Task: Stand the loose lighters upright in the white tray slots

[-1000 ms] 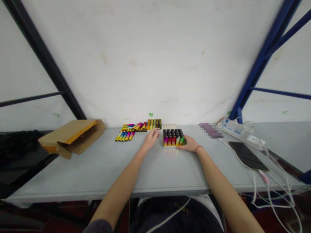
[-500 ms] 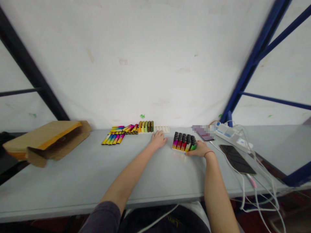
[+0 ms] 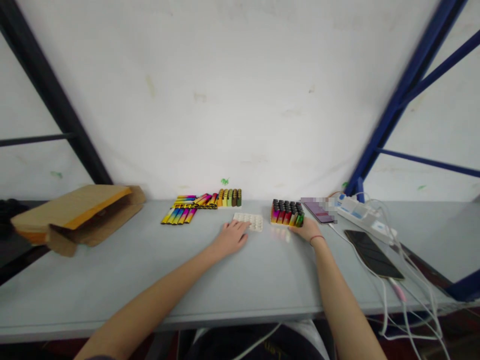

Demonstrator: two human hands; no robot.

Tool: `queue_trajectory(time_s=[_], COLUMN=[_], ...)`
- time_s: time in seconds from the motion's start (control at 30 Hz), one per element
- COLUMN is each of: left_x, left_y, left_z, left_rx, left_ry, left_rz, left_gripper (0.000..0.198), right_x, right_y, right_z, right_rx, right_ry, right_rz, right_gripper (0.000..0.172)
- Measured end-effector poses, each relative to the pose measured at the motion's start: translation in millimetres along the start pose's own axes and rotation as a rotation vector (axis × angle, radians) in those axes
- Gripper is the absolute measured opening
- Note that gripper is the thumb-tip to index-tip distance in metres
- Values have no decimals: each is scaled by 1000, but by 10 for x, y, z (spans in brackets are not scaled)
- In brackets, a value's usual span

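My left hand point(image 3: 231, 237) lies over the near left part of a white tray point(image 3: 255, 221) with rows of small sockets, its fingers stretched out and resting on the tray. To the right stands a filled tray of lighters point(image 3: 287, 213), black-topped with bodies in pink, red, yellow and green. My right hand point(image 3: 306, 229) is closed round its near right corner, thumb in front and the other fingers partly hidden behind. Against the wall, a block of yellow and olive lighters point(image 3: 230, 197) stands upright. Beside it, loose multicoloured lighters point(image 3: 179, 216) lie flat in rows and a small heap.
An open cardboard box point(image 3: 75, 212) lies at the left. On the right are a dark phone point(image 3: 373, 254), a purple-screened phone point(image 3: 318, 212), a white power strip point(image 3: 365, 217) and tangled white cables point(image 3: 384, 300). The wall and blue frame point(image 3: 390, 120) bound the table.
My left hand has come toward me, and the white socket tray has slid with it away from the wall. The filled tray now sits slightly farther back, with my right hand still at its corner.
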State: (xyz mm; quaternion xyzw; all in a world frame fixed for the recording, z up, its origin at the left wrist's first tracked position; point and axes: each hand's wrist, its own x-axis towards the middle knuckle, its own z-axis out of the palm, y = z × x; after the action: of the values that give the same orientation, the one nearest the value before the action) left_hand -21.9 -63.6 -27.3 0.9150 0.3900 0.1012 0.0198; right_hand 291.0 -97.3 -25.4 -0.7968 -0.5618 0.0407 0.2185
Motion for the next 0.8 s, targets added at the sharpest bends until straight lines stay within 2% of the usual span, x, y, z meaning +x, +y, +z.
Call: queue_trajectory(time_s=[0.1, 0.23, 0.53, 0.8], left_x=[-49, -48, -23, -10], left_y=[-78, -80, -71, -57], left_z=[-22, -38, -7, -14], left_rx=[-5, -24, -58, -79], left_ry=[-9, -25, -14, -19], left_rz=[8, -2, 9, 5], left_gripper=[42, 42, 44, 46], right_x=[116, 305, 612, 679], right_y=[-170, -406, -943, -1059], right_z=[119, 254, 522, 626], right_rx=[7, 27, 51, 34], right_ry=[-57, -115, -95, -28], right_rz=[74, 119, 157, 181], right_gripper=[38, 46, 43, 45])
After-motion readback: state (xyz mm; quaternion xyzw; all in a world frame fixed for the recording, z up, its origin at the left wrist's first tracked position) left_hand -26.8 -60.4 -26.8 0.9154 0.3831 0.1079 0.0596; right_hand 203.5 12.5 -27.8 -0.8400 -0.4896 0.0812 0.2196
